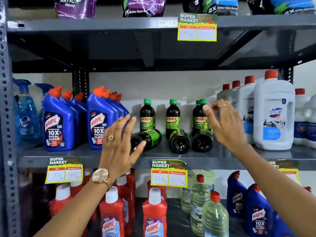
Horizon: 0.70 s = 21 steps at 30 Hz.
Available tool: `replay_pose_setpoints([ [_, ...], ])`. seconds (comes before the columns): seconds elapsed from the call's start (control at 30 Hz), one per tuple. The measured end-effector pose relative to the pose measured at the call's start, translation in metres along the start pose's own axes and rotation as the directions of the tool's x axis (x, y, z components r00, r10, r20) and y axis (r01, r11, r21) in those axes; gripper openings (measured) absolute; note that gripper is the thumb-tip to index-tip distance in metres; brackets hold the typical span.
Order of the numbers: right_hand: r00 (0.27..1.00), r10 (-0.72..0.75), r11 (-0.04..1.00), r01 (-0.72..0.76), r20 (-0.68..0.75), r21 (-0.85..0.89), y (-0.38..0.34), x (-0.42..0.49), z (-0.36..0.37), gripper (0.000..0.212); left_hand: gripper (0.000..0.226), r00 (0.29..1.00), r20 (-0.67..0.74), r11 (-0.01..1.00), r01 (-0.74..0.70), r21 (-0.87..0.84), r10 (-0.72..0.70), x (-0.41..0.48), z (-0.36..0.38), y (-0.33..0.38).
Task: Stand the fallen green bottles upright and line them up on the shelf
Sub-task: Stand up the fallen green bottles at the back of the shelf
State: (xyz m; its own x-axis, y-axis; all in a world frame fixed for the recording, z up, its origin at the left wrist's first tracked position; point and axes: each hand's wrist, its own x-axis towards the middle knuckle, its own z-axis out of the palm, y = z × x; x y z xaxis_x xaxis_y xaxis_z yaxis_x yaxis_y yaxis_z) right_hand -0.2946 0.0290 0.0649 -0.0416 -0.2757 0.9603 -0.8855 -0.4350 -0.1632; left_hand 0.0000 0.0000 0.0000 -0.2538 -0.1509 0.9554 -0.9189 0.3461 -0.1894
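Observation:
On the grey middle shelf (171, 156), three dark bottles with green caps and green labels lie on their sides: one at the left (148, 136), one in the middle (179, 141), one at the right (203, 141). Behind them stand upright bottles of the same kind (147, 115) (173, 116) (201, 117). My left hand (119, 142) hovers open just in front of the left fallen bottle, fingers spread, its thumb over the bottle's side. My right hand (224, 124) is raised beside the right upright bottle, fingers loosely curled, holding nothing.
Blue Harpic bottles (58, 120) crowd the shelf to the left, white Domex jugs (273, 113) to the right. A shelf board hangs overhead. Price tags (168, 173) clip to the shelf edge. Red and clear bottles stand on the shelf below.

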Motion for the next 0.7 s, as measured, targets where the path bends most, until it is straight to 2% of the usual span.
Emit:
replay_pose_setpoints([
  [0.03,0.987,0.151,0.989,-0.151,0.059,0.004,0.007,0.001,0.006,0.054,0.062,0.992,0.027,0.992,0.121,0.018,-0.121,-0.010,0.003,-0.004],
  [0.07,0.942,0.310,0.951,-0.307,0.129,-0.044,0.012,0.005,0.010,0.063,0.060,0.976,0.045,0.977,0.209,0.052,-0.212,-0.015,0.004,-0.007],
  [0.13,0.775,0.561,0.828,-0.523,0.291,-0.202,0.027,0.008,0.016,0.091,0.057,0.957,0.114,0.958,0.250,0.138,-0.266,-0.032,0.013,-0.012],
  [0.17,0.681,0.631,0.775,-0.575,0.371,-0.263,0.036,0.011,0.021,0.104,0.055,0.960,0.130,0.961,0.229,0.154,-0.249,-0.033,0.016,-0.014],
  [0.23,0.496,0.698,0.692,-0.652,0.516,-0.310,0.041,0.016,0.028,0.118,0.053,0.957,0.175,0.960,0.199,0.196,-0.233,-0.029,0.018,-0.018],
  [0.3,0.323,0.726,0.597,-0.734,0.607,-0.323,0.041,0.022,0.036,0.122,0.056,0.950,0.213,0.957,0.176,0.231,-0.226,-0.028,0.017,-0.020],
  [0.33,0.255,0.735,0.559,-0.752,0.628,-0.348,0.039,0.025,0.039,0.112,0.058,0.948,0.225,0.957,0.174,0.230,-0.227,-0.030,0.017,-0.020],
  [0.37,0.217,0.738,0.547,-0.747,0.639,-0.378,0.039,0.029,0.042,0.101,0.059,0.949,0.223,0.959,0.174,0.223,-0.224,-0.031,0.018,-0.020],
  [0.5,0.135,0.750,0.537,-0.695,0.647,-0.478,0.041,0.039,0.048,0.076,0.055,0.954,0.204,0.967,0.183,0.178,-0.218,-0.030,0.018,-0.020],
  [0.6,0.185,0.714,0.506,-0.803,0.675,-0.315,0.051,0.028,0.054,0.060,0.056,0.955,0.204,0.968,0.184,0.171,-0.218,-0.029,0.016,-0.021],
  [0.63,0.209,0.708,0.457,-0.864,0.675,-0.211,0.056,0.021,0.056,0.065,0.057,0.958,0.194,0.969,0.179,0.172,-0.211,-0.029,0.016,-0.021],
  [0.7,0.295,0.760,0.388,-0.921,0.579,-0.039,0.070,0.008,0.061,0.093,0.058,0.962,0.181,0.970,0.177,0.163,-0.206,-0.030,0.017,-0.020],
])
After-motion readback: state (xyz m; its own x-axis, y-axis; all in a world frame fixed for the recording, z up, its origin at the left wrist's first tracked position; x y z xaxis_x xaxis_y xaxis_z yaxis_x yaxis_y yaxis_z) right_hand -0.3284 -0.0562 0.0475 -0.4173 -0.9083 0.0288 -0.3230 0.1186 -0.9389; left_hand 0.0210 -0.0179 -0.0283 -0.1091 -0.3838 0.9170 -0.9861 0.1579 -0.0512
